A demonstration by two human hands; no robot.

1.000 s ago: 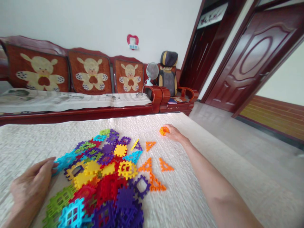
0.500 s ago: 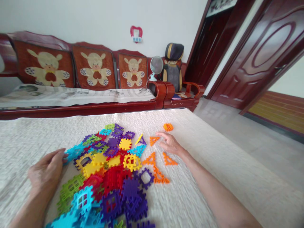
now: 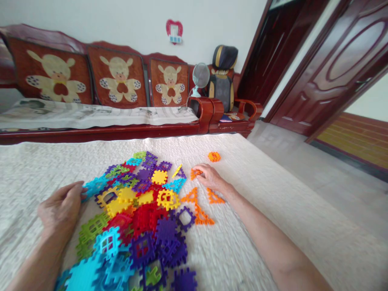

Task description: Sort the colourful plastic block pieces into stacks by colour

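Note:
My right hand [image 3: 209, 177] has its fingers bent over a small orange triangular interlocking piece [image 3: 195, 173], partly covering it. More orange triangles, one nearby [image 3: 215, 197] and another [image 3: 203, 216], lie below that hand. At the left edge of the pile, my left hand [image 3: 62, 204] has thumb and fingers closed at the edge of a light-blue interlocking piece [image 3: 96, 186]; its grip is partly hidden. Between the hands spreads a heap of toothed plastic pieces, including a yellow square [image 3: 159, 177], a purple square [image 3: 166, 229] and a light-blue window piece [image 3: 107, 243].
An orange round piece [image 3: 214, 156] lies apart, beyond my right hand. Everything rests on a cream textured cloth [image 3: 266, 194]. Behind the table stand a wooden sofa [image 3: 142, 132] with bear cushions, a small fan [image 3: 200, 76] and a massage-seat chair [image 3: 222, 89].
My right hand has moved slightly left, and its fingers have closed over the orange triangle. The left hand stays at the pile's edge. The view has tilted down a little.

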